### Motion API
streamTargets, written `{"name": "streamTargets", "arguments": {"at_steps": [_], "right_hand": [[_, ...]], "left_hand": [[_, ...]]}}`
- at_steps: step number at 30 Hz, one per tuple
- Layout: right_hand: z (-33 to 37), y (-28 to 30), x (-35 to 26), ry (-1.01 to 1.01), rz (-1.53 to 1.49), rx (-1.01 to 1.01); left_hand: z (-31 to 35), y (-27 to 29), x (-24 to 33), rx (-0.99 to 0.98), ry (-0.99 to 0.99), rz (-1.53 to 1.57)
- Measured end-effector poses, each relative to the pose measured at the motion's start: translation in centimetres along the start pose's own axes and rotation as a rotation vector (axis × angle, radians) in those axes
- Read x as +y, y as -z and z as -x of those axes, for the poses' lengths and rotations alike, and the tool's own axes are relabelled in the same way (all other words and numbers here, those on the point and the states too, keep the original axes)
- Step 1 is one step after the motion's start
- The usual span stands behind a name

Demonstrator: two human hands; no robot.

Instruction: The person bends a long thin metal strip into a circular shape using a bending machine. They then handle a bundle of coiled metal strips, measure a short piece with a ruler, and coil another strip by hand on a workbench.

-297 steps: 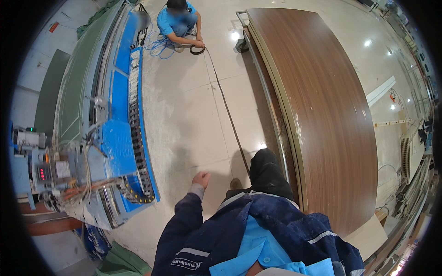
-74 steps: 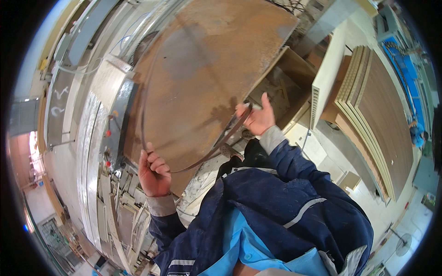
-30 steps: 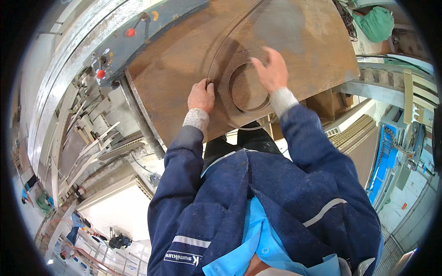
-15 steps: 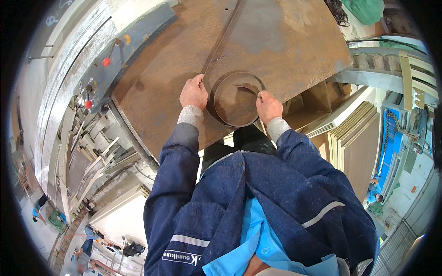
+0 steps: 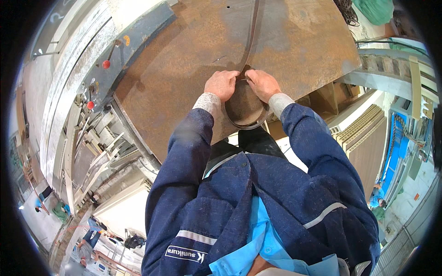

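A long, thin, dark strip [image 5: 252, 37] runs down from the far edge of the rusty brown tabletop [image 5: 170, 69] and ends in a round coil [image 5: 247, 127] at the near edge, close to my body. My left hand [image 5: 222, 85] pinches the strip at the coil's far side. Right beside it my right hand [image 5: 263, 86] is closed on the same band, fingertips almost meeting the left ones. The coil stands on its edge, and the tabletop shows through its middle. What it is made of I cannot tell for sure.
To the left stands a grey machine panel with red-knobbed levers [image 5: 106, 64]. Offcuts [image 5: 96, 142] lie below it. Stacked boards [image 5: 366, 133] lean to the right of the table. A green bag [image 5: 375, 10] sits at the far right. Other people are in the background.
My left hand has moved right and my right hand has moved up and left, bringing both together at the coil's far side. The straight length of strip has swung to the right.
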State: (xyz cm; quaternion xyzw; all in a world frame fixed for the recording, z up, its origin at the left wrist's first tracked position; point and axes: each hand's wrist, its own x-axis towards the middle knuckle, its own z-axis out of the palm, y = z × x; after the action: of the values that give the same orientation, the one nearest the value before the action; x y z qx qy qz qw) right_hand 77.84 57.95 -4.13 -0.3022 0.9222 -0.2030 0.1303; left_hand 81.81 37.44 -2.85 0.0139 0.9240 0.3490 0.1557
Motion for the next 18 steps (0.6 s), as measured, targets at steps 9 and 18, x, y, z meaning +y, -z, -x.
{"name": "streamTargets", "arguments": {"at_steps": [9, 18], "right_hand": [[-1.1, 2.7, -3.0, -0.199, 0.15, -0.021], [-1.2, -2.6, -5.2, -0.39, -0.001, -0.067]], "left_hand": [[1.6, -1.8, 0.0, 0.144, 0.277, 0.046], [5.3, -3.0, 1.0, 0.097, 0.458, 0.488]]}}
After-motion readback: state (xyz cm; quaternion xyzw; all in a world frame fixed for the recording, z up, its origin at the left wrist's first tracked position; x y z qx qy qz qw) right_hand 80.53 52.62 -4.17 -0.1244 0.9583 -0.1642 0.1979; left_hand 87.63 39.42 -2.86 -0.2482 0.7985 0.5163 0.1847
